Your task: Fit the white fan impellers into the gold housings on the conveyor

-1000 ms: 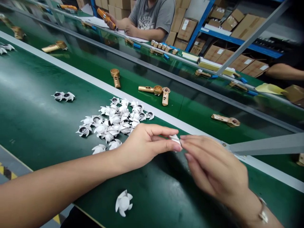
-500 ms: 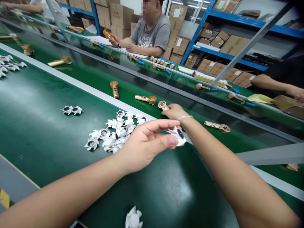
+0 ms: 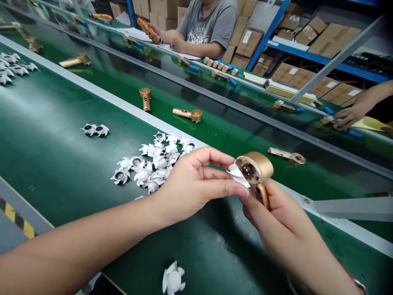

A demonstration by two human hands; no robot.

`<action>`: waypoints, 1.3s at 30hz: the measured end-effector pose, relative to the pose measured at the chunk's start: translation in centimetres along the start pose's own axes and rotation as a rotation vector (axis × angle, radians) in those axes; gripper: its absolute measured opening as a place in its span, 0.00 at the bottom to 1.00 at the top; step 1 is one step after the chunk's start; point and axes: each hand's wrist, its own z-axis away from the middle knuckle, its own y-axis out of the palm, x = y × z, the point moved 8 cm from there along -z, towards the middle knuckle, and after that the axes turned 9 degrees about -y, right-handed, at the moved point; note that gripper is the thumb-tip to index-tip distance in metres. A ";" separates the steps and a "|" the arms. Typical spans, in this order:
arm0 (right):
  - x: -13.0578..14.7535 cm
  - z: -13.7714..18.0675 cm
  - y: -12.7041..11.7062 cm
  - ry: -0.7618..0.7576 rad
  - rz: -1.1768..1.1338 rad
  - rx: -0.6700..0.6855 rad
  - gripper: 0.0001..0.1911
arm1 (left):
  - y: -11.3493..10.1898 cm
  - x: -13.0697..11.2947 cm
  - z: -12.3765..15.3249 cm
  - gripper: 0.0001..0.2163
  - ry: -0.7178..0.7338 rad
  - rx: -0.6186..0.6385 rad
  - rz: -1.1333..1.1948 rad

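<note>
My left hand (image 3: 193, 184) pinches a small white fan blade (image 3: 238, 174) between thumb and fingers. My right hand (image 3: 282, 229) grips a gold fan body (image 3: 257, 172) by its handle, its round head tilted toward the blade. The blade touches the open face of that head. A heap of several white fan blades (image 3: 153, 164) lies on the green belt (image 3: 46, 135) just left of my left hand. One more loose white blade (image 3: 173, 279) sits near the front edge.
Gold fan bodies (image 3: 187, 114) lie on the far green belt beyond a grey rail (image 3: 123, 104). A person in a grey shirt (image 3: 208, 24) works opposite with an orange tool; another person's hand (image 3: 348, 114) reaches in at right. Cardboard boxes fill blue shelves behind.
My right hand has come back from the far belt with a gold fan body and brought it against the white blade in my left hand.
</note>
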 end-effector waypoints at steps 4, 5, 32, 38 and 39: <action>1.2 -0.2 -0.8 -0.167 0.190 -0.041 0.10 | -0.2 -0.1 0.0 0.15 0.037 0.013 -0.022; 1.3 -0.3 -0.9 -0.189 0.215 -0.040 0.10 | -0.3 -0.1 0.0 0.15 0.052 0.008 -0.030; 0.5 1.0 3.0 0.066 -0.338 0.442 0.17 | 1.1 -3.2 2.2 0.19 0.546 0.007 -0.829; 0.1 1.1 2.6 0.154 -0.318 0.544 0.14 | 0.3 -1.9 1.1 0.19 0.443 0.070 -0.808; 0.2 1.1 2.4 0.143 -0.311 0.545 0.13 | 0.2 -1.7 0.9 0.18 0.413 0.075 -0.800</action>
